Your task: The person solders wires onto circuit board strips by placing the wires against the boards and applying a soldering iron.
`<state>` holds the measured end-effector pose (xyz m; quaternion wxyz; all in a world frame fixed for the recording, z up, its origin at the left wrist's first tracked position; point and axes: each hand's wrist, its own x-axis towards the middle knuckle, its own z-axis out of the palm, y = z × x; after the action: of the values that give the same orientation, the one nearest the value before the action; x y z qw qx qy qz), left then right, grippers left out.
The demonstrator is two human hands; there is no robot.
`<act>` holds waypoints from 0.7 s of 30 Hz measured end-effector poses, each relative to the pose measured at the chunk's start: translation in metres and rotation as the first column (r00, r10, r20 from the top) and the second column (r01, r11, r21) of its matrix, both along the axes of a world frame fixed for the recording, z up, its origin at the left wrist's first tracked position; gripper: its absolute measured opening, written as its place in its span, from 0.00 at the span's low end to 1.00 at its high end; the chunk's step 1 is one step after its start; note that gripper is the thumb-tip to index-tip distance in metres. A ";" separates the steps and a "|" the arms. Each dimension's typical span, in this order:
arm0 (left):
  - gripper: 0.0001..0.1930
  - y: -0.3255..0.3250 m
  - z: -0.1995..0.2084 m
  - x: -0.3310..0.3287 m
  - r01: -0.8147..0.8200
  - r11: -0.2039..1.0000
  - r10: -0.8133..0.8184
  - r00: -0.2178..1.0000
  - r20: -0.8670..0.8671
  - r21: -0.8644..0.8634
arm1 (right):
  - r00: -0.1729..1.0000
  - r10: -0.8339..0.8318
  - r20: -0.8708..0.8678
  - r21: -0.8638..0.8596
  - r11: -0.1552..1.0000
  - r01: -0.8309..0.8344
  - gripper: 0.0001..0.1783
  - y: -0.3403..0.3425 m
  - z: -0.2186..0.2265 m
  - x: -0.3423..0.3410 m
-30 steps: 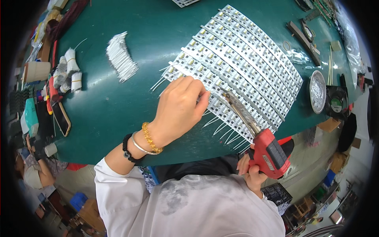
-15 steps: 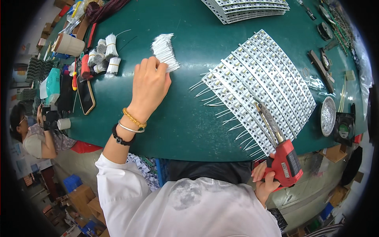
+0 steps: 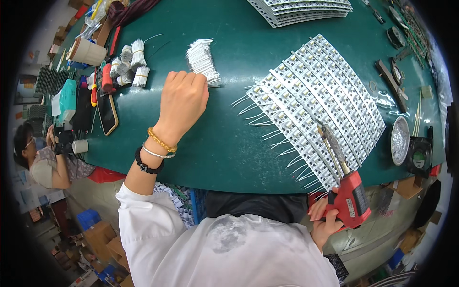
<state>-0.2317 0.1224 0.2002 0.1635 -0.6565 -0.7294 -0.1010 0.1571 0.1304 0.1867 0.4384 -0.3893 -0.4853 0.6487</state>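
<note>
My left hand [image 3: 184, 103] is closed, its curled fingers at the near edge of a pile of short white wires [image 3: 202, 57]. Those fingertips are hidden, so what they hold, if anything, cannot be made out. At the right, my right hand [image 3: 326, 222] grips a red soldering gun [image 3: 353, 201] by its handle. The gun's metal tip points away from me, over the near right part of a panel of white circuit boards [image 3: 318, 95]. White wires [image 3: 270, 135] stick out in a row along the panel's left edge.
Bundled white wires [image 3: 138, 53], a phone [image 3: 107, 115] and screwdrivers [image 3: 106, 79] lie at the left. More board panels [image 3: 306, 12] are stacked at the far side. A silvery round dish [image 3: 399, 140] sits at the right. Another person [image 3: 52, 160] works beyond the table's left end.
My left fingers have curled in more tightly beside the wire pile. My right hand keeps its grip on the soldering gun, and the whole view has shifted slightly.
</note>
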 end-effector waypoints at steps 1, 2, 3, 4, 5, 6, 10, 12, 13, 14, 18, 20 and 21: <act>0.04 0.000 0.002 0.003 0.005 1.000 -0.005 0.999 0.048 0.008 | 1.000 -0.006 -0.001 -0.004 1.000 0.006 0.38 0.000 0.000 0.000; 0.04 0.000 0.002 0.005 0.011 1.000 -0.012 0.995 0.096 0.015 | 0.999 -0.026 0.045 0.003 1.000 0.026 0.40 0.000 0.001 0.000; 0.04 0.000 0.002 0.007 0.017 1.000 -0.018 0.995 0.097 0.010 | 0.995 -0.045 0.093 0.010 0.999 0.045 0.41 0.000 0.002 -0.001; 0.04 0.000 0.002 0.009 0.019 0.998 -0.031 0.980 0.198 0.062 | 0.994 -0.053 0.096 0.005 0.999 0.052 0.41 0.000 0.002 0.000; 0.03 0.000 0.001 0.011 0.017 0.993 -0.050 0.953 0.298 0.114 | 0.995 -0.048 0.090 0.007 0.999 0.048 0.41 0.000 0.002 0.001; 0.03 0.001 -0.001 0.012 0.028 0.993 -0.061 0.951 0.304 0.110 | 0.995 -0.046 0.086 0.011 0.999 0.045 0.41 0.000 0.003 0.003; 0.03 -0.008 -0.006 0.007 -0.100 0.993 0.063 0.907 0.417 0.066 | 0.998 -0.048 0.048 0.006 0.999 0.048 0.41 0.001 0.000 0.005; 0.03 -0.010 -0.006 0.008 -0.152 0.988 0.128 0.884 0.450 0.019 | 0.999 -0.023 0.038 0.007 1.000 0.023 0.41 0.001 0.000 0.006; 0.03 -0.010 -0.006 0.008 -0.137 0.990 0.114 0.881 0.459 0.016 | 1.000 -0.006 0.026 0.020 1.000 0.005 0.40 0.002 -0.001 0.007; 0.04 -0.010 -0.005 0.007 -0.160 0.987 0.154 0.881 0.448 -0.024 | 0.999 -0.021 0.036 0.019 1.000 0.020 0.40 0.003 0.000 0.008; 0.05 -0.015 0.003 0.004 -0.221 0.964 0.260 0.890 0.373 -0.145 | 0.999 -0.023 0.030 0.014 1.000 0.023 0.40 0.003 -0.001 0.010; 0.05 -0.017 0.008 0.004 -0.230 0.964 0.264 0.894 0.361 -0.134 | 0.999 -0.005 0.037 0.022 1.000 0.005 0.41 0.005 -0.001 0.010; 0.05 -0.017 0.010 0.007 -0.274 0.956 0.293 0.875 0.384 -0.106 | 0.999 -0.011 0.042 0.019 1.000 0.010 0.41 0.004 -0.001 0.011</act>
<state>-0.2248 0.1053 0.2106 0.0101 -0.5122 -0.8378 -0.1889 0.1686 0.1342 0.1858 0.4350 -0.4014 -0.4983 0.6335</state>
